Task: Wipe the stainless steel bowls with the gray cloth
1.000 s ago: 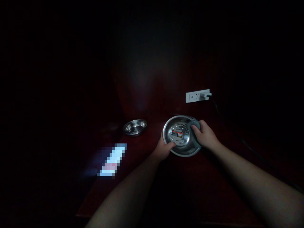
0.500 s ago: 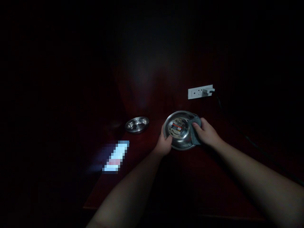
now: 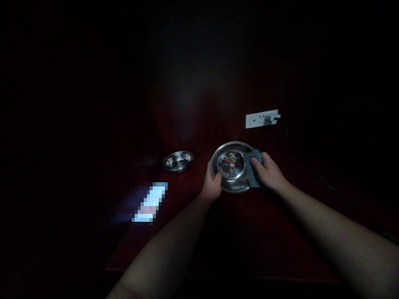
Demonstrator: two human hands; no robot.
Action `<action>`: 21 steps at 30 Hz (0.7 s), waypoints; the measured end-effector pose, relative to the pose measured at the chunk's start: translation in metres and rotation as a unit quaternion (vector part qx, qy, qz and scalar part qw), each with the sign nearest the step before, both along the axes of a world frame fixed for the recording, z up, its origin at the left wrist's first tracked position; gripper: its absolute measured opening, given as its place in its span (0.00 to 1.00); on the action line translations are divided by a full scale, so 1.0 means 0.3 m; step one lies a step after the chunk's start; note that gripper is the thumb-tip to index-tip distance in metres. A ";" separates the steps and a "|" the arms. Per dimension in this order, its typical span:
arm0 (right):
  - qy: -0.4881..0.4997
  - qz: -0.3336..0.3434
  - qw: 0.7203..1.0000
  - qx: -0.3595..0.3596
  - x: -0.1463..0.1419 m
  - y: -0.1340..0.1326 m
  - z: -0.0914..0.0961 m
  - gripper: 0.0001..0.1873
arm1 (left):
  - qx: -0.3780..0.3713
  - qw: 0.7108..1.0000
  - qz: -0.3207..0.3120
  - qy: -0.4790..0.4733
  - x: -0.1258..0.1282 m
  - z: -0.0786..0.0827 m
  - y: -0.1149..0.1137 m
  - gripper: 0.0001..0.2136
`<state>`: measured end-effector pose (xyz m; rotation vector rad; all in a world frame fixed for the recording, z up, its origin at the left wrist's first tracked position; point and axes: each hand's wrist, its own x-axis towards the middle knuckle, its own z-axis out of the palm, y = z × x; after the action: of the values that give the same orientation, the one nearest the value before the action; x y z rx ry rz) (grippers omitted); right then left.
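A shiny metal bowl (image 3: pixel 232 182) with a printed label (image 3: pixel 229 163) on its inner bottom is held tilted toward me above the dark red table. My left hand (image 3: pixel 212 182) grips its left rim, thumb on the inside and fingers behind. On the right side, my right hand (image 3: pixel 269 170) pinches a grey-green cloth (image 3: pixel 253 172) folded over the rim, thumb on top. The fingers of that hand behind the bowl are hidden. Further left on the table rests a small stack of metal bowls (image 3: pixel 178 161).
A bright pixelated rectangle (image 3: pixel 151 203) lies near the table's left edge. On the back wall is a white socket plate (image 3: pixel 257 119) with a plug (image 3: pixel 272 118) in it. A dark cable (image 3: pixel 330 187) runs down the right side. The surroundings are very dark.
The whole view has shifted slightly. The held bowl looks turned a little, its label now at a different slant. Both hands keep their grip on bowl and cloth.
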<state>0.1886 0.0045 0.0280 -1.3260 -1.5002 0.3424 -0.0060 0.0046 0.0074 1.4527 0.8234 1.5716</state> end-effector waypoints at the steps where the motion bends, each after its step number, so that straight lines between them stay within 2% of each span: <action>1: 0.005 0.002 1.000 0.005 0.000 0.000 -0.001 0.13 | 0.004 1.000 0.003 -0.002 0.001 -0.001 0.003 0.26; 7: -0.018 -0.011 0.999 0.029 0.001 -0.003 0.006 0.15 | 0.006 1.000 -0.013 -0.008 0.006 0.017 -0.010 0.24; 14: -0.039 -0.036 0.998 0.021 0.001 -0.005 0.005 0.14 | -0.018 0.999 -0.039 -0.015 0.011 0.024 -0.010 0.27; 21: -0.089 -0.049 0.995 -0.014 0.007 -0.015 0.019 0.11 | -0.097 0.991 -0.091 -0.007 0.000 0.027 -0.009 0.31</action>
<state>0.1908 0.0001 0.0336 -1.4774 -1.5757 0.1867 -0.0060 0.0020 0.0156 1.3361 0.7894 1.3258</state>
